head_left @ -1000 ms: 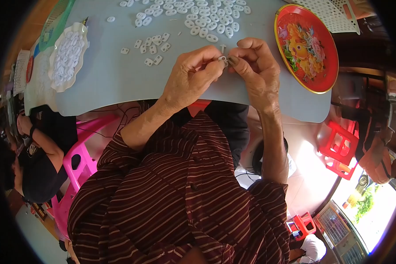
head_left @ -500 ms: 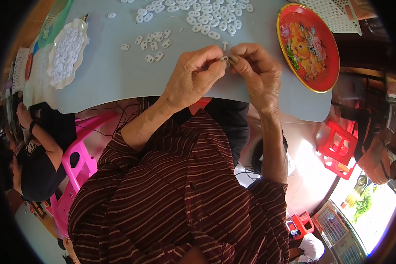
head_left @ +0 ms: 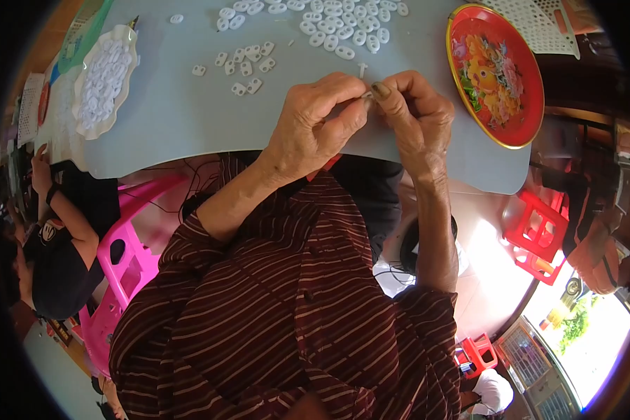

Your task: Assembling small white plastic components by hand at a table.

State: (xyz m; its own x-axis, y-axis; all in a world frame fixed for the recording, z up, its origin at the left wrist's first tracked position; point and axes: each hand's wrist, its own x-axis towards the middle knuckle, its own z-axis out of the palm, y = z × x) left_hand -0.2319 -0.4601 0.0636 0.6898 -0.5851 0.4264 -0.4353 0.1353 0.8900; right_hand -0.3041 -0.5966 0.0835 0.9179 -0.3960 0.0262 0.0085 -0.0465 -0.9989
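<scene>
My left hand (head_left: 323, 117) and my right hand (head_left: 420, 120) meet above the front part of the grey table (head_left: 182, 119). Both are closed, thumb against fingers, pinching a small white plastic piece (head_left: 369, 95) between them. Most of that piece is hidden by the fingertips. Just beyond it lies a small white T-shaped peg (head_left: 362, 68). To the left are several loose white two-holed blocks (head_left: 246, 68). Farther back, many white oval two-holed pieces (head_left: 344, 52) are spread out.
A scalloped white dish (head_left: 124, 98) heaped with white pieces stands at the left. On the right sits a red flowered tray (head_left: 532, 105), with a white perforated basket (head_left: 532, 28) behind it. Pink chair (head_left: 129, 259) and another person (head_left: 70, 238) are at the left, red stools (head_left: 542, 227) at the right.
The pinched piece is more covered by my fingertips now, and my right thumb has shifted over it. The view has moved slightly; the things on the table lie as before.
</scene>
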